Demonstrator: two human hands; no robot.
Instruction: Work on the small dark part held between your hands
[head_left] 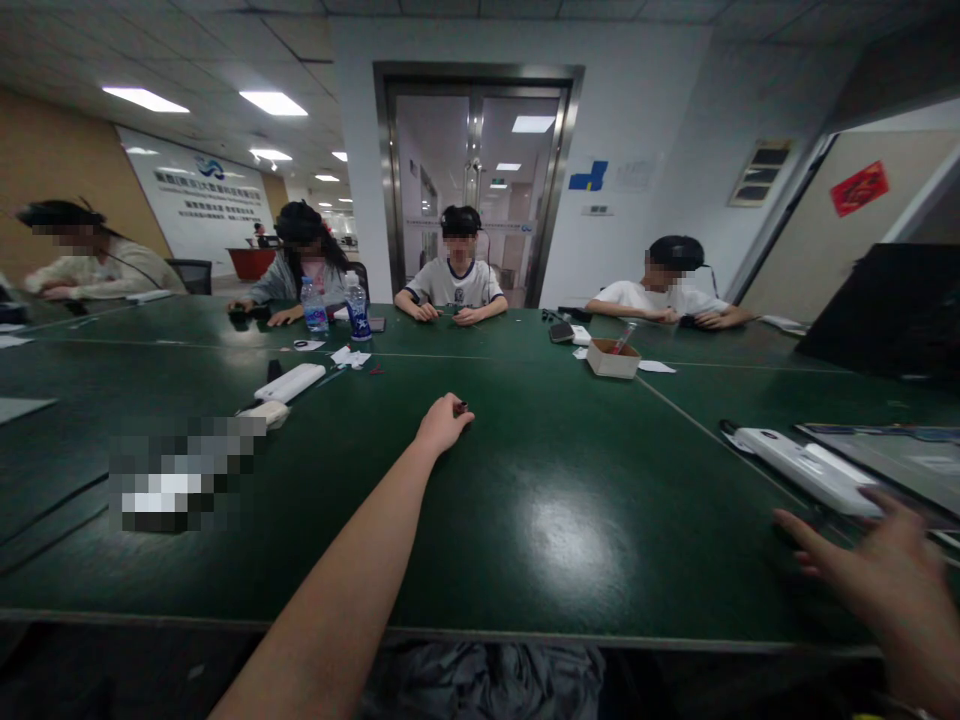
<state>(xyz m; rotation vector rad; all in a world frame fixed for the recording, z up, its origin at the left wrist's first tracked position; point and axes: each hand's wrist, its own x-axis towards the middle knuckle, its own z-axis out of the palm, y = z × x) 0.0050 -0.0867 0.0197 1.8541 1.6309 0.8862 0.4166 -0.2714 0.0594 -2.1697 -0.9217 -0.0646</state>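
My left hand (442,424) is stretched out to the middle of the green table (480,540), its fingers closed round a small dark object (461,408). Most of that object is hidden, so its kind does not show. At the right edge my right hand (881,570) is open and somewhat blurred, thumb and fingers apart. It hovers close to a long white device (806,468), which lies beside a flat grey panel (892,460). Whether the fingertips touch the white device I cannot tell.
A small box (613,360) holding pens stands toward the far right. Further left are a white power strip (291,382), paper scraps (350,357) and two bottles (358,308). Several people sit along the far side. A black screen (885,310) rises at the right.
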